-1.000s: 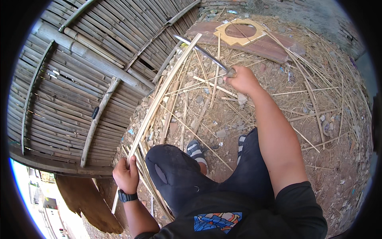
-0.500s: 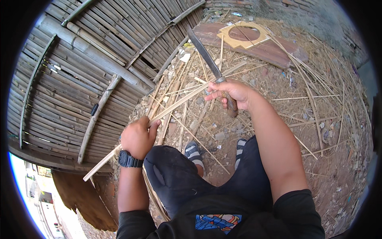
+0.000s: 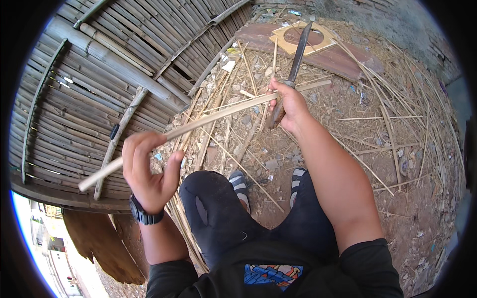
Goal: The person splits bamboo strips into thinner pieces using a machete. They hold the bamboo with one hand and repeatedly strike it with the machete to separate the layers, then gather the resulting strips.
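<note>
In my right hand is a machete, my fingers closed round its brown handle and the dark blade pointing up and away. A long pale bamboo strip slants from the lower left up to the right hand, where it passes by the thumb and fingers; its far end shows beyond them. My left hand, wearing a black watch, is at the strip's near part with thumb and fingers apart. The strip runs behind these fingers, and whether they touch it I cannot tell.
A slatted bamboo wall rises on the left. Ahead, a yellowish board with a round hole lies on a reddish-brown plank. Loose bamboo strips and rubble cover the ground round my sandalled feet.
The machete's blade has swung from pointing up-left to up-right. My left hand has loosened, its thumb lifting off the strip, and the strip has shifted left at its near end.
</note>
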Tool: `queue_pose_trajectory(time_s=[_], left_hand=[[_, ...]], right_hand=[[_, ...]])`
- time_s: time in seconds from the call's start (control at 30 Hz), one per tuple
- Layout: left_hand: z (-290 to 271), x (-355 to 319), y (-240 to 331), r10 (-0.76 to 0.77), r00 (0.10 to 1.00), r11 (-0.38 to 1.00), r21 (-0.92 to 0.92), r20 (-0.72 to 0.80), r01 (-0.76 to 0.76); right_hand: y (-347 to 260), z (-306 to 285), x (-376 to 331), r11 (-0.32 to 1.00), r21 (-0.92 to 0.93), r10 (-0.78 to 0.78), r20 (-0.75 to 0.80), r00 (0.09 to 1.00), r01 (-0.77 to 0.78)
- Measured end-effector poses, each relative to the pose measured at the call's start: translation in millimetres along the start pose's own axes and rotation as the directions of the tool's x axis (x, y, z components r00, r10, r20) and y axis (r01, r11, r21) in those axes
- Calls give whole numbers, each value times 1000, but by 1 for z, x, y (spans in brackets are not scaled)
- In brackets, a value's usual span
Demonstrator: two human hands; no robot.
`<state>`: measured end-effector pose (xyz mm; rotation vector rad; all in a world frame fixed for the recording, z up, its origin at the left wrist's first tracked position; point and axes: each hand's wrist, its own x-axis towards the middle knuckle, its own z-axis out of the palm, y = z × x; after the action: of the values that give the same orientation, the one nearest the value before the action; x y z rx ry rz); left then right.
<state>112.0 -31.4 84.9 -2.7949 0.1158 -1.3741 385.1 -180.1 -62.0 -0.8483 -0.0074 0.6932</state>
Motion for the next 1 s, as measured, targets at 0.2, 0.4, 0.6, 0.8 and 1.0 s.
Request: queue_pose_trajectory(time_s=[0.2, 0.4, 0.6, 0.8, 1.0], left_hand=[[-8, -74, 13, -463, 828, 629, -540, 318, 559], [10, 24, -26, -645, 764, 370, -880, -14, 297], [30, 66, -53, -816, 561, 156, -988, -136, -12], [50, 45, -81, -821, 549, 49, -977, -158, -207], [82, 17, -112, -755, 646, 58, -993, -113, -106]], right_hand=[[-13, 16, -4, 983, 181, -15, -113, 994, 36], [7, 9, 3, 994, 104, -17, -131, 991, 31], [20, 14, 7, 999, 30, -16, -107, 994, 20], [19, -1, 17, 965, -188, 190, 34, 981, -180], [18, -80, 48, 250, -937, 19, -246, 969, -243]])
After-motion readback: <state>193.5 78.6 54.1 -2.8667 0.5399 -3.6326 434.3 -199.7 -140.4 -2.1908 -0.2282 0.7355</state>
